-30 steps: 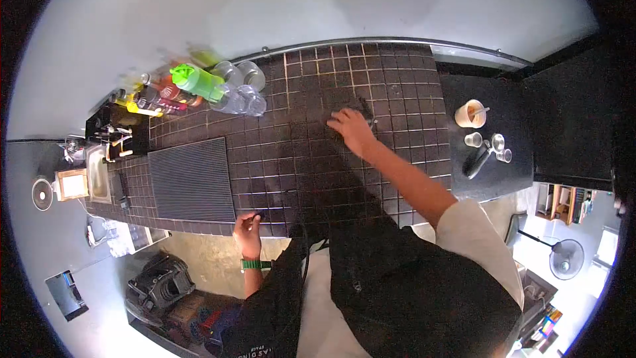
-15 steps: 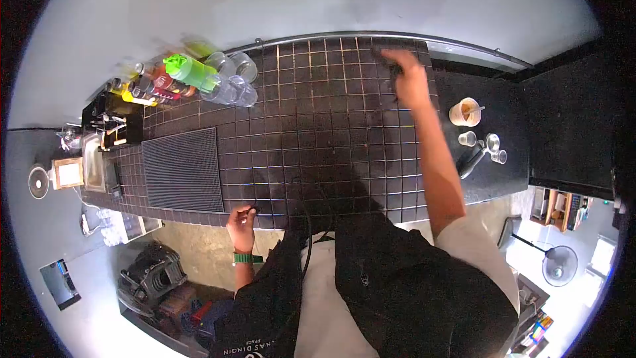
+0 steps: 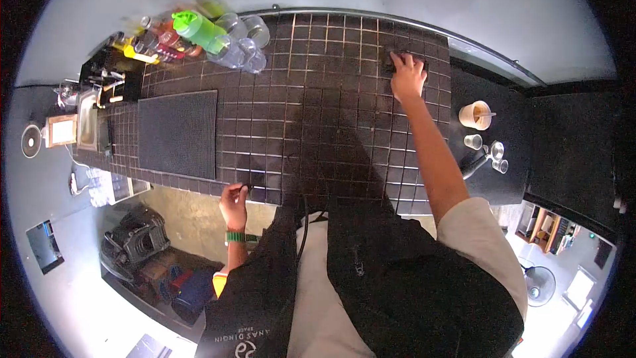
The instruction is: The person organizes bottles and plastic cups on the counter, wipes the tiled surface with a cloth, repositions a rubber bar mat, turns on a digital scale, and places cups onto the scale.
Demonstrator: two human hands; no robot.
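Observation:
My right hand [image 3: 408, 81] is at the far right of the black tiled counter [image 3: 331, 113], fingers bent and pressing down on a dark, cloth-like piece [image 3: 423, 66]. Most of that piece lies under the hand and blends with the tiles. At the counter's near edge, my left hand [image 3: 233, 205] has its fingers curled together. Something small and dark shows by its fingertips, too small to name. To the left of that hand lies a black ribbed bar mat [image 3: 177, 134].
Clear plastic cups [image 3: 242, 53], a green-lidded shaker bottle [image 3: 199, 30] and several sauce bottles [image 3: 159, 43] stand at the back left. On the right side counter are a tub [image 3: 475, 115], small cups [image 3: 473, 141] and a portafilter [image 3: 482, 159]. A sink [image 3: 87, 119] is far left.
My right hand has drawn its pointing fingers in and now presses over the dark piece on the tiles. My left hand stays at the near edge. The camera view has shifted.

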